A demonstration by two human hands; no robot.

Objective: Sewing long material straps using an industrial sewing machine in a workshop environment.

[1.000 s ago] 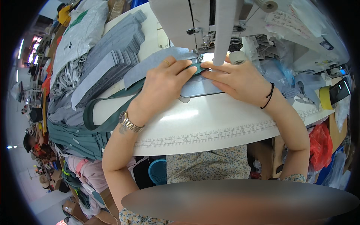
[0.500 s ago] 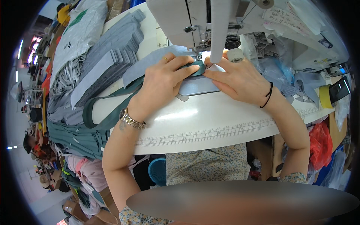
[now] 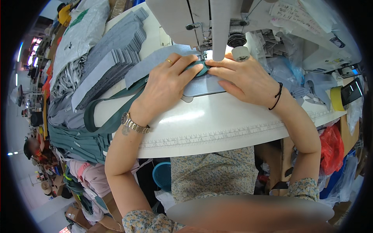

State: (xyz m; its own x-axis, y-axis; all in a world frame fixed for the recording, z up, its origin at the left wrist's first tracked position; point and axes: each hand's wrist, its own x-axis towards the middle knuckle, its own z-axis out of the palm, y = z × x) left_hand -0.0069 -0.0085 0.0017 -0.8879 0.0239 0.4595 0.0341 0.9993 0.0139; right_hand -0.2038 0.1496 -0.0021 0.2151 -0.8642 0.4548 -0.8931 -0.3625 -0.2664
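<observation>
At the white sewing machine's needle area (image 3: 202,56), a green fabric piece (image 3: 203,69) lies under my fingers on the metal plate (image 3: 200,86). My left hand (image 3: 165,83) has bent fingers gripping and pressing that piece, beside the presser foot. My right hand (image 3: 244,83) is open, its long fingers stretched onto the right side of the piece and its thumb apart, lower down. Part of the piece is hidden by fingers. A long green strip (image 3: 93,116) loops over the table left of my left wrist. A light grey panel (image 3: 143,64) lies behind my left hand.
Stacked grey panels (image 3: 97,81), a white sack (image 3: 77,35) and folded green fabric (image 3: 74,141) fill the left. Plastic bags (image 3: 285,70), yellow tape (image 3: 336,99) and a dark device (image 3: 351,93) are at the right. The machine head (image 3: 178,19) overhangs my hands. A co-worker (image 3: 35,149) is far left.
My right hand's fingers have shifted on the green piece, its thumb now separated from them. My left hand stays on the piece, slightly shifted. The whole view has moved slightly.
</observation>
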